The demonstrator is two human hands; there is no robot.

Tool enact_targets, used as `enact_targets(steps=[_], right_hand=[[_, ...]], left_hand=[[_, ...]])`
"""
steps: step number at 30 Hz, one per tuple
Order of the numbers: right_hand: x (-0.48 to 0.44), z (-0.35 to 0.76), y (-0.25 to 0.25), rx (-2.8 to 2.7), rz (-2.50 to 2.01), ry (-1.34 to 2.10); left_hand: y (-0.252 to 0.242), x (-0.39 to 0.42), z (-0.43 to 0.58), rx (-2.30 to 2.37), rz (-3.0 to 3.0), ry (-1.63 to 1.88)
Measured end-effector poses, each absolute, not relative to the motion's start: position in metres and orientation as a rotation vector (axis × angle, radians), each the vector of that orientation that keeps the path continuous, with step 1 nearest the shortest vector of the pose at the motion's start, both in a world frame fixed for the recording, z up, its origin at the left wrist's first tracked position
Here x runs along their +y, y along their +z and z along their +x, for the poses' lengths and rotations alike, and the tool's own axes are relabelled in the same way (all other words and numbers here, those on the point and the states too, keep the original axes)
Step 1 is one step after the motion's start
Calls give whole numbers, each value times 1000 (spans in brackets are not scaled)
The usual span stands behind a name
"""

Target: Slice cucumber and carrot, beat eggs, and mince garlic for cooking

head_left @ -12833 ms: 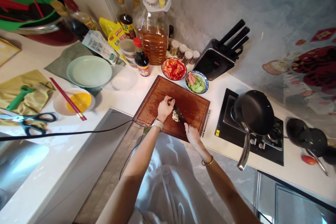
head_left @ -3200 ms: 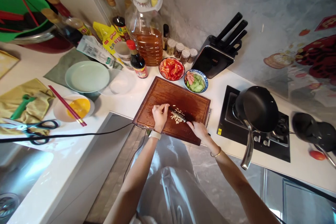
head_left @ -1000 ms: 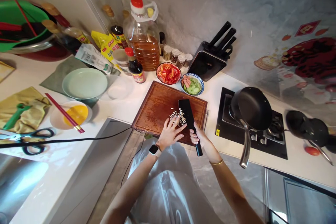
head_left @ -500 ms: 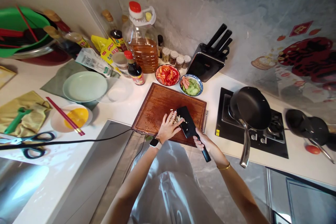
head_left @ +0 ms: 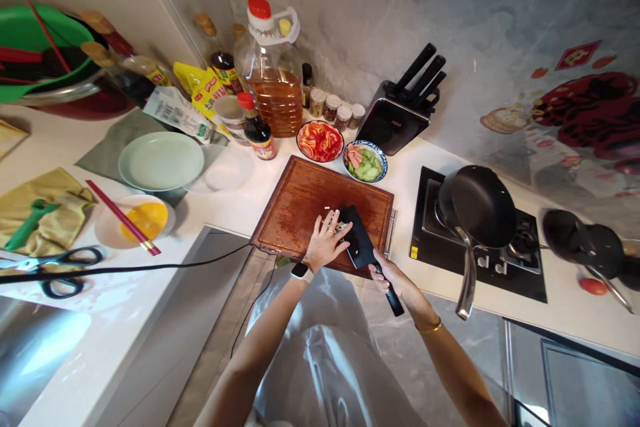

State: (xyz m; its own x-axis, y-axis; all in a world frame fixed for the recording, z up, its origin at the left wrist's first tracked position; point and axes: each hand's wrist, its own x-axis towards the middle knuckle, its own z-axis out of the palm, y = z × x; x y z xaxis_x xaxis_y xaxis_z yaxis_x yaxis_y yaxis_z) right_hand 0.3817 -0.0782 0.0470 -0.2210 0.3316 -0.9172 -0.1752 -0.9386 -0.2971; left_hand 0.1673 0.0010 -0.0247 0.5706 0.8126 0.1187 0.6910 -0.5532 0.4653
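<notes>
A black cleaver (head_left: 358, 238) lies with its broad blade low and nearly flat over the front right part of the wooden cutting board (head_left: 305, 195). My right hand (head_left: 388, 273) is closed round its handle. Beside the blade, my left hand (head_left: 326, 240) rests with its fingers spread over small pale chopped bits (head_left: 342, 227), which it partly hides. The fingertips reach the blade's left edge; whether they press on the metal I cannot tell. A few loose bits lie on the board just beyond the fingers.
Behind the board stand a bowl of red pepper slices (head_left: 320, 141) and a patterned bowl (head_left: 365, 161) with green and pink slices. A pan (head_left: 476, 205) sits on the stove at right. At left are a bowl of beaten egg (head_left: 145, 221) with chopsticks, a pale plate (head_left: 161, 161) and scissors (head_left: 65, 260).
My left hand has slid slightly right, closer to the cleaver, and covers more of the chopped bits. The blade lies a little flatter over them, still in my right hand.
</notes>
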Motion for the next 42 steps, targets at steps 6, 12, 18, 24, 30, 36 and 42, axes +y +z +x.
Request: enact_targets(steps=[6, 12, 18, 24, 30, 36, 42], right_hand=[[-91, 382, 56, -450, -1824, 2046], [-99, 371, 46, -1339, -2219, 1280], [-87, 352, 49, -2001, -2437, 900], [-86, 341, 52, -2147, -2371, 845], [-97, 349, 48, -2122, -2390, 834], [-103, 356, 51, -2070, -2420, 818], [-56, 358, 62, -2049, -2428, 741]], left_hand=[[-30, 14, 150, 1419, 2302, 445], [1, -2, 132, 1645, 2081, 627], [32, -20, 144, 1239, 2369, 482], [28, -16, 167, 1059, 2468, 371], [16, -4, 162, 1074, 2486, 394], [15, 0, 162, 1011, 2504, 415], [33, 25, 158, 1163, 2460, 488]])
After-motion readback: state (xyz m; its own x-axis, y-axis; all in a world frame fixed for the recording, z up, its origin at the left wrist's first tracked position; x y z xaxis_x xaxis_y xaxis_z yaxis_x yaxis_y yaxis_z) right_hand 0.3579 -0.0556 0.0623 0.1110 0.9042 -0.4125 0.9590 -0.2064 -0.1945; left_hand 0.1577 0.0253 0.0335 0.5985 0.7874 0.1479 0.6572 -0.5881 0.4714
